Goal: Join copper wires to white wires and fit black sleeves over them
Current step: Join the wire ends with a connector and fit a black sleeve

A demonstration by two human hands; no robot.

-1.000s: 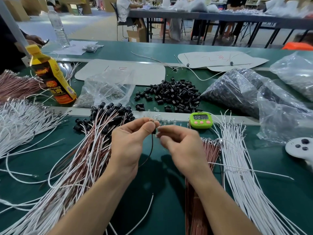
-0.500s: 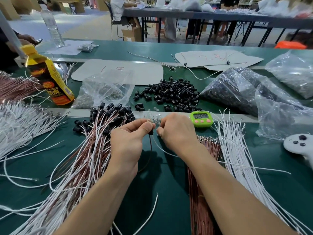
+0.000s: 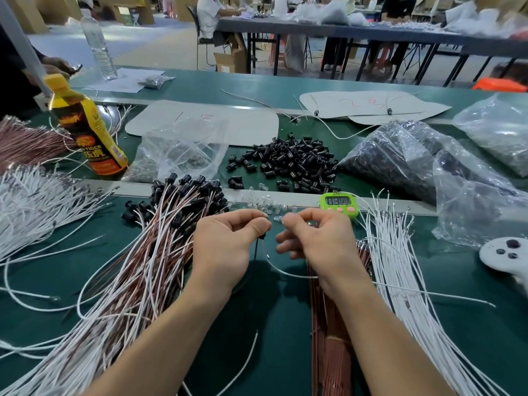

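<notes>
Pinches a black sleeve (image 3: 262,235) between thumb and forefinger of the left hand (image 3: 225,247), with a thin dark wire (image 3: 256,250) hanging below. Lifts both off the mat (image 3: 271,324), likely for threading. Nips a tiny clear part (image 3: 279,219) in right hand (image 3: 320,244) fingertips, white wire (image 3: 285,272) trailing under the palm, held near for joining.

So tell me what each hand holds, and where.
Left hand pinches a black sleeve by its upper end. Right hand pinches a small clear piece; which part, unclear.
</notes>
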